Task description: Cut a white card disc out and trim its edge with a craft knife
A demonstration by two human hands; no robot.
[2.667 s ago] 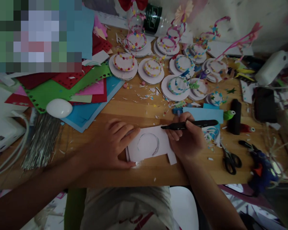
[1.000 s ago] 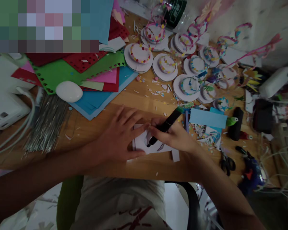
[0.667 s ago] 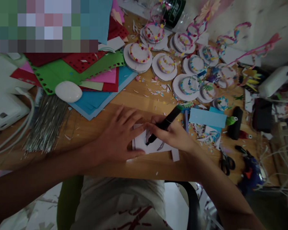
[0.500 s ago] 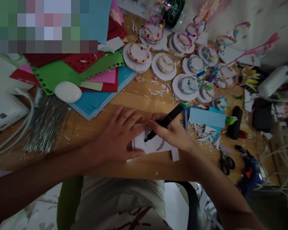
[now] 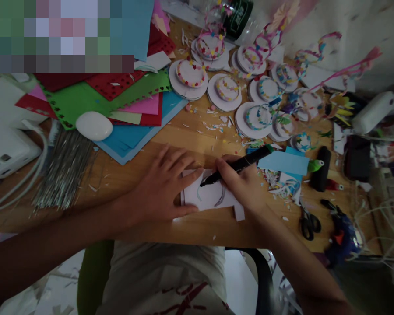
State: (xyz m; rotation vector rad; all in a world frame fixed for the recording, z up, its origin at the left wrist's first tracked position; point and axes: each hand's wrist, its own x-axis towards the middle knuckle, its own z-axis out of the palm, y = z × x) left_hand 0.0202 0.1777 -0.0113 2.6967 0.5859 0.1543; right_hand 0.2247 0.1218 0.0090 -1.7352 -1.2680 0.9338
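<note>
A white card [image 5: 208, 197] with a drawn circle outline lies on the wooden table [image 5: 197, 227] near its front edge. My left hand [image 5: 162, 186] lies flat on the card's left side, fingers spread, pressing it down. My right hand [image 5: 244, 183] grips a black marker [image 5: 239, 164], its tip resting on the card at the upper left of the circle. The marker's back end points up and to the right.
Several decorated white paper discs [image 5: 226, 89] crowd the far side. Coloured sheets [image 5: 118, 98] and a white oval object [image 5: 94, 125] lie at left, with a silver wire bundle [image 5: 64, 173]. Scissors [image 5: 307, 221], a glue gun [image 5: 343, 232] and a blue card [image 5: 284, 162] sit at right.
The marker has moved from held level above the card to tip-down on it, then tilted flatter while its tip traced up along the circle's left side. My left hand stayed put.
</note>
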